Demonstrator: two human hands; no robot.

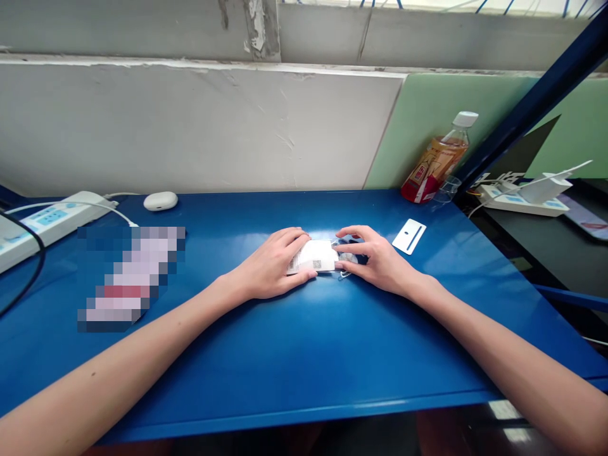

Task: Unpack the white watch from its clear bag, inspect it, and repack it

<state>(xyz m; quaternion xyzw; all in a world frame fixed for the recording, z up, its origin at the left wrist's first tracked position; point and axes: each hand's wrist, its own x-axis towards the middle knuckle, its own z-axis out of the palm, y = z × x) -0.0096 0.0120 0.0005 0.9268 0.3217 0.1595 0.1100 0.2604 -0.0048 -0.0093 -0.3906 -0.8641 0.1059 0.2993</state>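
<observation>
A small packet (317,255) lies in the middle of the blue table, with a white printed label that carries a square code. My left hand (275,266) grips its left end, fingers over the far side and thumb along the near edge. At the right end my right hand (371,256) curves its fingers and thumb around a clear plastic part (350,258). Something dark and a short bit of silvery chain (344,274) show there, partly hidden by the fingers; their kind cannot be made out.
A white card (409,236) lies beyond my right hand, before a drink bottle (439,158) by the blue post. Leftward are a white earbud case (160,201), a blurred-out phone-like object (137,272) with a cable, and a power strip (52,221). Another power strip (522,197) is far right.
</observation>
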